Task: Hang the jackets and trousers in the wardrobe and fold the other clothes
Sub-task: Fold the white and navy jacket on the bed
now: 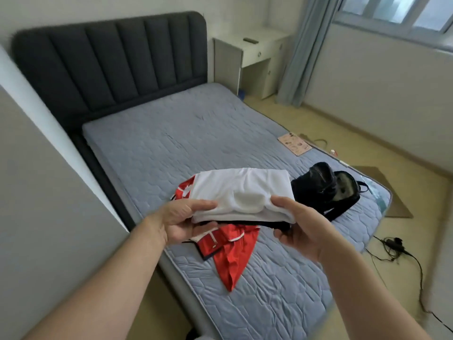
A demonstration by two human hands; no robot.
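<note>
Both hands hold the folded white fabric garment [241, 192] above the blue quilted mattress [196, 133], near its foot edge. Left hand [180, 220] and right hand [297, 225] pinch its near corners, thumbs on top. Red-and-white jersey [230, 253] lies beneath; black bag [326, 190] just beside.

A bed [186, 133] with a dark padded headboard [110, 62] fills the room. Beside its headboard stands a white desk [255, 57]. Beyond the desk, blue curtains [306, 45] hang by a bright window [397, 13].
</note>
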